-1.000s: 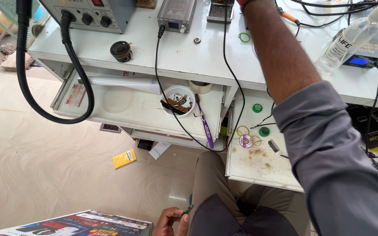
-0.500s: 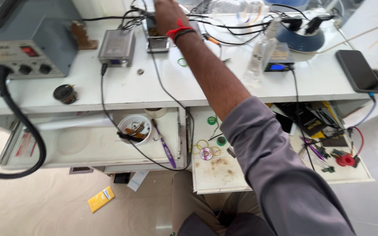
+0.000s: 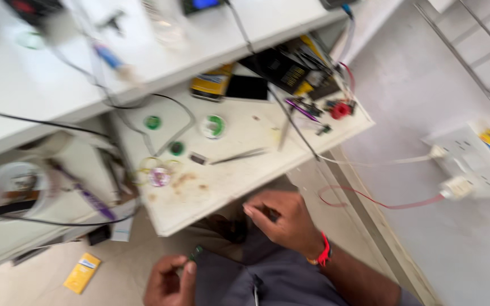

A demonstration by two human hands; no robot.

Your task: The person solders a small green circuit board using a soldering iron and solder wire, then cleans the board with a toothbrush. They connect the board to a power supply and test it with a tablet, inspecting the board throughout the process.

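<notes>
My right hand is down by my lap, just below the front edge of an open white drawer, fingers curled around something small and dark that I cannot make out. It wears a red wristband. My left hand rests low over my lap and pinches a small green part between its fingertips. On the drawer lie metal tweezers, a green solder spool and two smaller green rolls. The view is motion-blurred.
A white workbench with cables runs along the top. A second open drawer at left holds a white bowl and a purple pen. A white power strip lies on the floor at right, a yellow packet at lower left.
My right arm has come back from the far side of the bench down to my lap. The view has swung right and down onto the right drawer.
</notes>
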